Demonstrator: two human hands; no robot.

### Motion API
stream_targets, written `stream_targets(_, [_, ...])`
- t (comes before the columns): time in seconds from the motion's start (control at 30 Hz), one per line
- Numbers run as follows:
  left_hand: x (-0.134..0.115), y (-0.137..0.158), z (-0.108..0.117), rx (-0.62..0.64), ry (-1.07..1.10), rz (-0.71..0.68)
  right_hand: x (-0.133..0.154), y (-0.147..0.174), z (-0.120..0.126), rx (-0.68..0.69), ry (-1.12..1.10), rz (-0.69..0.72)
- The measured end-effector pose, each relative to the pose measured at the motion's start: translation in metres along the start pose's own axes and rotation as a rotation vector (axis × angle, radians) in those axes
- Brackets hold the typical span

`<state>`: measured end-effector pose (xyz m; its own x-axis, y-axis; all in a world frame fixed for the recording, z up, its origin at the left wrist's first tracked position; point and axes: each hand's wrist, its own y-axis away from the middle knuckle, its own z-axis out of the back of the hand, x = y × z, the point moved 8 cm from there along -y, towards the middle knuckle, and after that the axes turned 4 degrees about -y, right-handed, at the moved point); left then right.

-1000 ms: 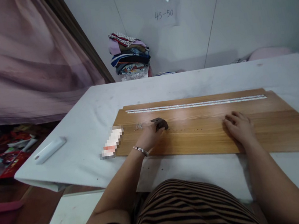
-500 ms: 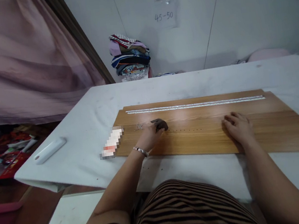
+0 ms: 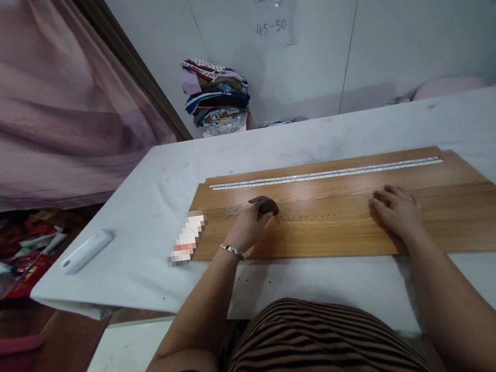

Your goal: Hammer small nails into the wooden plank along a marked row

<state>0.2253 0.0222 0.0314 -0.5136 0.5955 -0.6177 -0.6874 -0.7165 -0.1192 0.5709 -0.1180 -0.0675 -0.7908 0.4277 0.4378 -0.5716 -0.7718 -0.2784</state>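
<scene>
Wrapped round a dark hammer [image 3: 263, 205], my left hand [image 3: 249, 221] rests over the left half of a wooden board [image 3: 329, 239]. Only the dark head of the hammer shows; its handle is hidden. Just left of this hand lies a small heap of nails [image 3: 231, 211]. A row of small dark dots [image 3: 310, 216], nail heads or holes, I cannot tell which, runs rightward from the hammer. My right hand [image 3: 396, 209] lies on the right part of the board, fingers apart and slightly bent, holding nothing.
Two white measuring strips [image 3: 324, 175] lie along the board's far edge. A blurred-out packet [image 3: 187, 237] is at its left end. Farther left, a white oblong object [image 3: 87, 251] lies on the white-covered table [image 3: 131, 208]. Folded clothes [image 3: 217, 95] are stacked behind the table.
The view has shifted very slightly. Both hands and the hammer keep their places on the board.
</scene>
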Motion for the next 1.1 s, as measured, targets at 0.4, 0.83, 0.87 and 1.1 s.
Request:
stream_targets(0.4, [0.0,0.002,0.002,-0.008,0.019,0.019,-0.001,0.0,0.0,0.0,0.003,-0.007])
stream_targets(0.83, [0.008,-0.001,-0.004,-0.024,0.029,-0.025,0.006,0.002,0.002,0.006,0.004,0.049])
stream_targets(0.87, [0.007,-0.001,-0.004,-0.023,0.031,-0.03,0.012,0.002,0.005,0.002,-0.018,0.061])
stream_targets(1.1, [0.007,0.002,-0.001,-0.037,-0.021,0.012,0.096,-0.01,0.038,-0.037,-0.057,0.361])
